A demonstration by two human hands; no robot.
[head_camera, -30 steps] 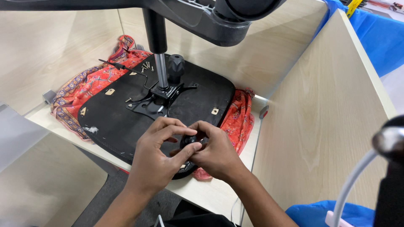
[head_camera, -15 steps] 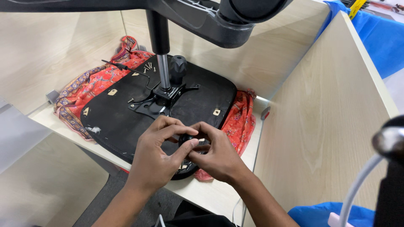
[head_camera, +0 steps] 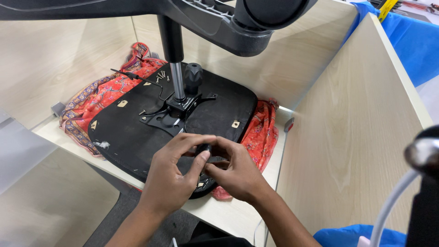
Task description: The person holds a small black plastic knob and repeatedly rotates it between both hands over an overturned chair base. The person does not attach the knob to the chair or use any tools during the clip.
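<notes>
I am pinching a small black knob [head_camera: 204, 149] with both hands, my left hand [head_camera: 176, 176] and right hand [head_camera: 235, 174] closed around it. It looks hard, round and light, best held by its sides. Under it is lying a flat black seat [head_camera: 137, 137], on red cloth [head_camera: 98, 93], past a shiny pole [head_camera: 177, 81].

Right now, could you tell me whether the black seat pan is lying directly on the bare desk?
No, the black seat pan rests on a red patterned cloth spread over the desk.
</notes>
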